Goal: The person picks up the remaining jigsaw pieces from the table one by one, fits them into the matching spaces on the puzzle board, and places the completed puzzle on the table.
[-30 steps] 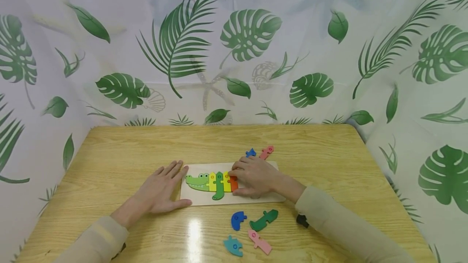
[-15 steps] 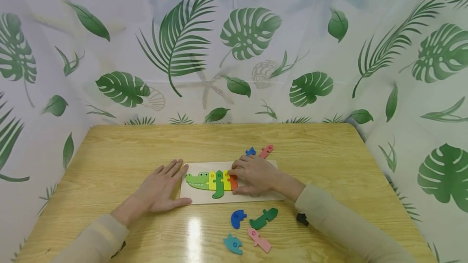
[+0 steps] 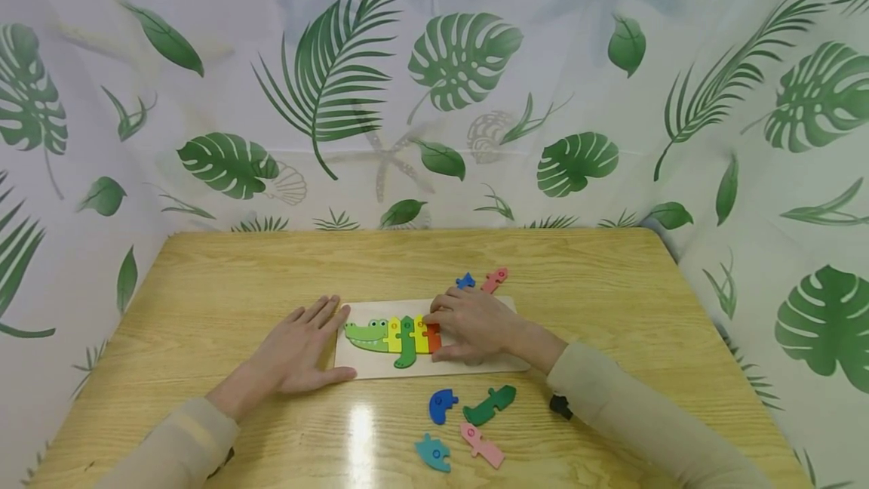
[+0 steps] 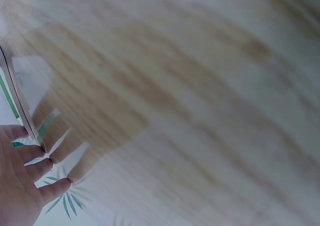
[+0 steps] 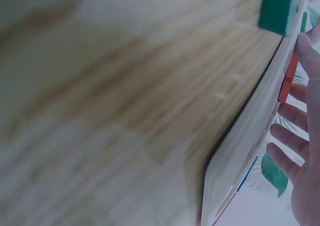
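A crocodile puzzle board (image 3: 370, 368) lies flat on the table, with a light green head piece (image 3: 366, 338), yellow pieces and a green leg piece (image 3: 406, 342) joined in a row on it. At the row's right end my right hand (image 3: 478, 323) pinches an orange-red puzzle piece (image 3: 434, 339) between thumb and fingers. In the right wrist view that orange-red piece (image 5: 288, 78) shows on the board beside the thumb. My left hand (image 3: 299, 353) rests at the board's left edge, fingers spread and straight; its fingertips meet the edge in the left wrist view. The right hand hides the board's right part.
Below the board lie loose pieces: dark blue (image 3: 441, 406), dark green (image 3: 490, 406), teal (image 3: 433, 453) and pink (image 3: 482, 445). Behind it are a blue piece (image 3: 465, 281) and a coral one (image 3: 495, 279). A leaf-printed cloth (image 3: 380, 96) hangs beyond the table.
Both hands stay where they were, and the pieces keep their places. Only a very slight shift of the whole head view is visible.
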{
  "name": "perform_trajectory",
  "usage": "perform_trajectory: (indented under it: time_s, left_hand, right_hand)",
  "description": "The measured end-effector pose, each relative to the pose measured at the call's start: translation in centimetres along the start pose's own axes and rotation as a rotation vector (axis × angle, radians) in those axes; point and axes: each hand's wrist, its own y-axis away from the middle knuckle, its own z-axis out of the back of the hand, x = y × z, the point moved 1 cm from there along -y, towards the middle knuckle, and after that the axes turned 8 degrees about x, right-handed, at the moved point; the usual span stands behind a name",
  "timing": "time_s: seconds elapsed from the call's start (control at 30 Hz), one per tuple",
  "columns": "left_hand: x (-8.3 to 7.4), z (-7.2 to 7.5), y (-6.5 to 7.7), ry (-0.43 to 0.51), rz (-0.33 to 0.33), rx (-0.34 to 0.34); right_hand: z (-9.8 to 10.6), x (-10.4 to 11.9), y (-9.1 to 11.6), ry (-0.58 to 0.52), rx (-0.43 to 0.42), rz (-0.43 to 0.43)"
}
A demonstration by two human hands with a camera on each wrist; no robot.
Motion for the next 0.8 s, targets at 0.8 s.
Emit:
perform_trajectory:
  time_s: [0.8]
  left_hand:
    - [0.1, -0.2, 0.0, 0.004, 0.003, 0.009]
  right_hand:
    - [1.0, 0.0, 1.0, -0.027, -0.052, 0.008]
